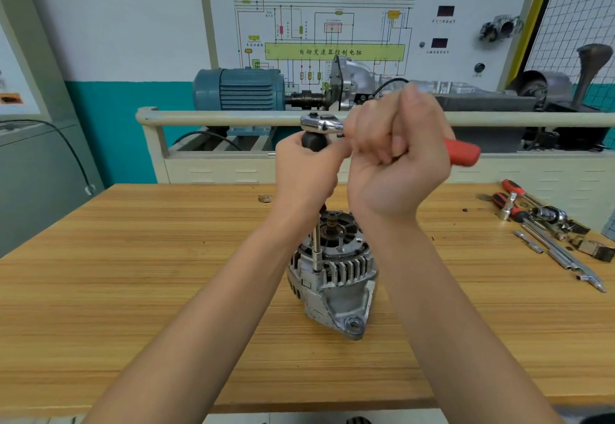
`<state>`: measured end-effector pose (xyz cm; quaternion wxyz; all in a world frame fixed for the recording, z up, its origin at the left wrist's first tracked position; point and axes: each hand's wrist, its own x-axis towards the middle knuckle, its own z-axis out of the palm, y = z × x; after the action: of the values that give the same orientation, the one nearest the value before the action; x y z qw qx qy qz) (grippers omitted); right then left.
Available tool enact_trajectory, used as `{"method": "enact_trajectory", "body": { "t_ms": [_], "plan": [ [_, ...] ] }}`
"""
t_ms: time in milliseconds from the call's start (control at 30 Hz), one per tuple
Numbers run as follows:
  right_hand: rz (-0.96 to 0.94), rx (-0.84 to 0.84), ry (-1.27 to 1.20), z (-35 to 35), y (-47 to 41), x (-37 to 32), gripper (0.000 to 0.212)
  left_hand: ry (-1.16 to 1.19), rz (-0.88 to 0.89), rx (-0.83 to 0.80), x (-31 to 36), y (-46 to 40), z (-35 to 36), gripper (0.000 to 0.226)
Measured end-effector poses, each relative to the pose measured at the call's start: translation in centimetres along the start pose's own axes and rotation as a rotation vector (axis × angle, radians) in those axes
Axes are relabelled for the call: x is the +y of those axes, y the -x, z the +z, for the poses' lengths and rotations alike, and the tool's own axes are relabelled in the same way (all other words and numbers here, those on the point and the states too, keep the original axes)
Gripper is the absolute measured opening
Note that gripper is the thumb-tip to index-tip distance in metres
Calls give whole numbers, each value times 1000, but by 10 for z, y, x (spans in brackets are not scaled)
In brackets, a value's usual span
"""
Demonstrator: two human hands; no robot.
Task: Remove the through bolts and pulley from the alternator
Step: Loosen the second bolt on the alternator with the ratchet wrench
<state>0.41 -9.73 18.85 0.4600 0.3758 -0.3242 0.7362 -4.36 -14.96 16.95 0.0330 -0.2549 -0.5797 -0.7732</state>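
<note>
A silver alternator (336,287) stands on end in the middle of the wooden workbench (133,273), its open rear end up. A long extension bar (316,250) rises from its housing edge to a chrome ratchet head (321,124). My left hand (306,177) is wrapped around the upper part of the bar, just under the ratchet head. My right hand (399,157) is fisted on the ratchet's handle, whose red end (462,154) sticks out to the right. The bolt under the bar's tip is hidden.
Several loose tools lie at the bench's right end: red-handled screwdrivers (512,200), sockets and extension bars (562,253). Behind the bench stands a training rig with a rail (216,117), a blue motor (239,89) and a wiring-diagram board (332,34).
</note>
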Motion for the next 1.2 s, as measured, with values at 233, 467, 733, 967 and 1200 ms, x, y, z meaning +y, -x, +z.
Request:
{"method": "enact_trajectory", "body": {
  "t_ms": [233, 467, 733, 967, 1200],
  "plan": [
    [511, 300, -674, -33, -31, 1, 47, 176, -147, -518, 8, -4, -17, 39],
    [325, 222, -342, -21, -18, -6, 49, 107, -146, -309, 6, -4, -9, 47],
    [-71, 12, 109, 7, 9, -1, 39, -19, 9, 95, 1, 2, 7, 39],
    [467, 220, -470, -29, -29, -2, 48, 116, -79, -287, 4, -2, -11, 40],
    [502, 332, -636, -38, -31, 0, 46, 193, -201, -594, 6, -6, -14, 40]
  ]
}}
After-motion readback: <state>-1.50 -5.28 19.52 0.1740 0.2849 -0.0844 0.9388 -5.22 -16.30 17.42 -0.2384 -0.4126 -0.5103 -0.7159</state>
